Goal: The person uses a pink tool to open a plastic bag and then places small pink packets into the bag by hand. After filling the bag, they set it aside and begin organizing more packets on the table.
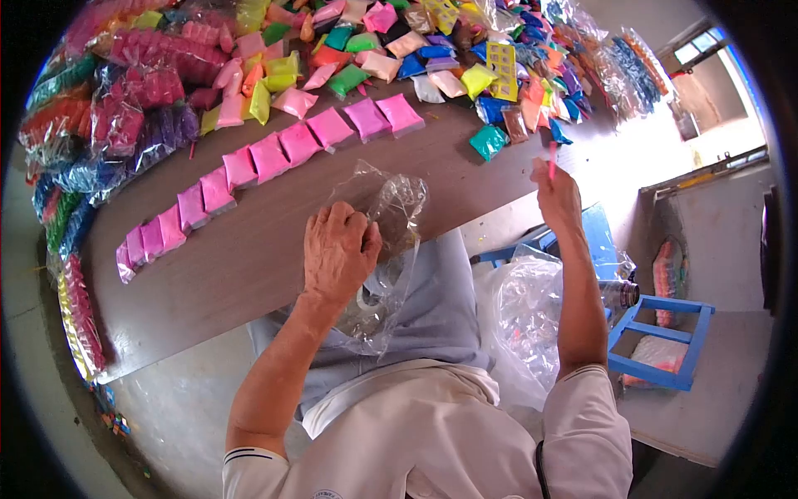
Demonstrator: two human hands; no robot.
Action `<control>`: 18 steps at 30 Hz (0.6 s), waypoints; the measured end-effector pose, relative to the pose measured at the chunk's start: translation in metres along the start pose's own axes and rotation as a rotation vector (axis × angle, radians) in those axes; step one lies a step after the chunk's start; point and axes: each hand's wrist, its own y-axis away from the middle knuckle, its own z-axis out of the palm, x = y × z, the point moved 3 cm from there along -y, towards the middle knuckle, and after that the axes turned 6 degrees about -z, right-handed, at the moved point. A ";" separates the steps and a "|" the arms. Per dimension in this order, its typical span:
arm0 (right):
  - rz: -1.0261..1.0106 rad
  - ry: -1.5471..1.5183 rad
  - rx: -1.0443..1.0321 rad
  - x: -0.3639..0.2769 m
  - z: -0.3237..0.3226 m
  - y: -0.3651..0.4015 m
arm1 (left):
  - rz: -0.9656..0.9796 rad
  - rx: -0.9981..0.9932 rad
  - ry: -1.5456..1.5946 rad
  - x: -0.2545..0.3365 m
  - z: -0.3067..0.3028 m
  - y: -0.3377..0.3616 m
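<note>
My left hand [339, 254] is closed on a clear plastic bag [397, 204], which hangs crumpled over the table's front edge and down to my lap. Off to the right, my right hand [559, 198] is raised by the table's edge, its fingers pinching a thin pink stick [553, 156]. A curved row of pink and purple-pink packets [268, 156] lies on the brown table [274, 224], beyond my left hand. Close to my right hand lie a teal packet [489, 142] and a small blue packet [559, 131].
Loose colourful packets [366, 62] are heaped at the back of the table. Bagged bundles [137, 100] pile up on the left. A large clear bag [524, 308] sits beside my right leg. Further right stands a blue frame [694, 349].
</note>
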 end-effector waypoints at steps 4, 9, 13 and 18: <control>0.204 -0.620 -0.121 -0.005 0.013 0.009 | 0.029 0.014 -0.031 0.001 0.001 0.000; -0.108 -0.773 -0.236 -0.110 0.047 0.012 | 0.038 0.024 -0.030 0.001 0.000 0.000; -0.253 -0.720 -0.167 -0.147 0.076 0.005 | 0.041 0.056 -0.036 0.000 0.000 -0.001; -0.181 -0.733 -0.435 -0.149 0.098 0.010 | 0.008 0.036 -0.020 -0.001 0.001 -0.002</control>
